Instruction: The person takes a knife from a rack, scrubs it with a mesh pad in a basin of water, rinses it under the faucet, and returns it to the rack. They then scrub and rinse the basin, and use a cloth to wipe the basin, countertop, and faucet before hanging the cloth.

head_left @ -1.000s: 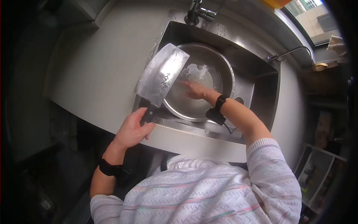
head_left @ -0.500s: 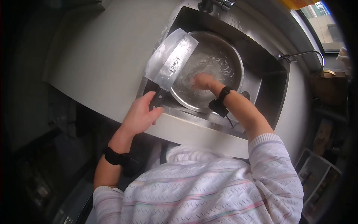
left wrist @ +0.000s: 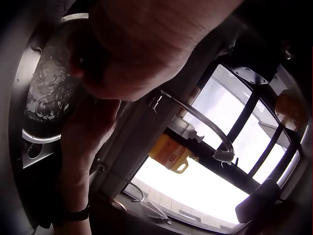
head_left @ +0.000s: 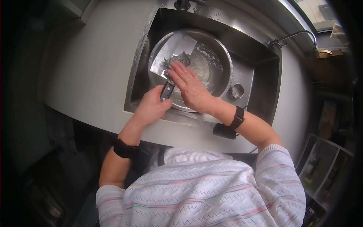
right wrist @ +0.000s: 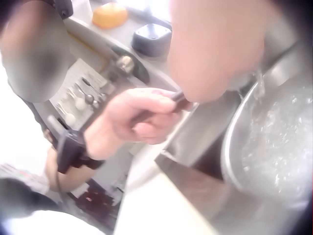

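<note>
Cleaver [head_left: 172, 48]: over the basin [head_left: 222, 72], long axis running forward from your left grip
Left hand [head_left: 150, 107]: you hold the handle [head_left: 166, 92]
Right hand [head_left: 194, 92]: nearer the blade, fingers extended against the grey scrubber [head_left: 182, 58]

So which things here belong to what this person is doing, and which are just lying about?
Seemingly in use:
- cleaver, handle gripped by the left hand
- grey scrubber on it, touched by the right hand
- metal basin beneath

Apparently just lying about:
- yellow jug
- dark container
- orange object
</note>
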A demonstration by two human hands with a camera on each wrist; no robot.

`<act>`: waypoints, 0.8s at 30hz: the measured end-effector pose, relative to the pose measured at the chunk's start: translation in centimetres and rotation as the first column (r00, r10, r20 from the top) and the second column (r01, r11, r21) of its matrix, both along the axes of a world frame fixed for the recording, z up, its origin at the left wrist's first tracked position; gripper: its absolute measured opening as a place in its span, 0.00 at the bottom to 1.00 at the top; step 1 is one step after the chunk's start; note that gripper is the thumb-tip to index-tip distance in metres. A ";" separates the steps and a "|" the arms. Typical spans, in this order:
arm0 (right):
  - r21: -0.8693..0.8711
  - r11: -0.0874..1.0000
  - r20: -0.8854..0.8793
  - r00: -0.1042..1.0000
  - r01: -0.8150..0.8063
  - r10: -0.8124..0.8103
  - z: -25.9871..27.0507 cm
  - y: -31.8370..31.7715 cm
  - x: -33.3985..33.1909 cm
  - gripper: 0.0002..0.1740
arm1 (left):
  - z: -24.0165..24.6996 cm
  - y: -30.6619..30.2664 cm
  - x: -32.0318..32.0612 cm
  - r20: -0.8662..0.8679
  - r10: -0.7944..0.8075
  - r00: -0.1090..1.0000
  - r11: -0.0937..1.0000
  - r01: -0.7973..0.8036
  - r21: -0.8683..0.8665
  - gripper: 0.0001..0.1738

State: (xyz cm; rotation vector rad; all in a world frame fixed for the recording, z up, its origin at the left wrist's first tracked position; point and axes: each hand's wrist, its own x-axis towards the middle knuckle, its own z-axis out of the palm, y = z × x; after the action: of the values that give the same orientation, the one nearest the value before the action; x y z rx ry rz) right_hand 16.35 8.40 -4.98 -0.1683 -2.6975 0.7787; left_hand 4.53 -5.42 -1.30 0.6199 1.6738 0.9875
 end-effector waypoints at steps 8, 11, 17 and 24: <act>0.081 0.995 0.157 0.987 -0.056 0.043 -2.1 2.5 0.3 0.34 | -0.6 0.1 1.7 0.059 -0.089 0.994 0.996 0.091 -0.024 0.11; 0.052 0.991 0.089 0.989 -0.121 0.116 -2.1 1.7 0.7 0.36 | -0.7 0.1 1.7 -0.040 -0.099 0.994 0.995 0.099 -0.006 0.10; 0.171 0.983 0.174 0.981 0.061 -0.091 -4.6 4.2 -0.6 0.37 | -0.9 0.4 1.9 -0.032 -0.116 0.993 0.992 0.114 -0.062 0.09; 0.136 0.991 0.210 0.977 0.006 -0.035 -3.9 5.2 -1.6 0.36 | -0.6 0.5 1.6 -0.096 -0.129 0.987 0.991 0.126 -0.041 0.10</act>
State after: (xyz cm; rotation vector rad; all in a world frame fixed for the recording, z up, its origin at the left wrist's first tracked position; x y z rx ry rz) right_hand 14.72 13.64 -8.90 -0.2599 -2.9327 0.6000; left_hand 6.10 -4.93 -1.95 0.7537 1.7106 0.8466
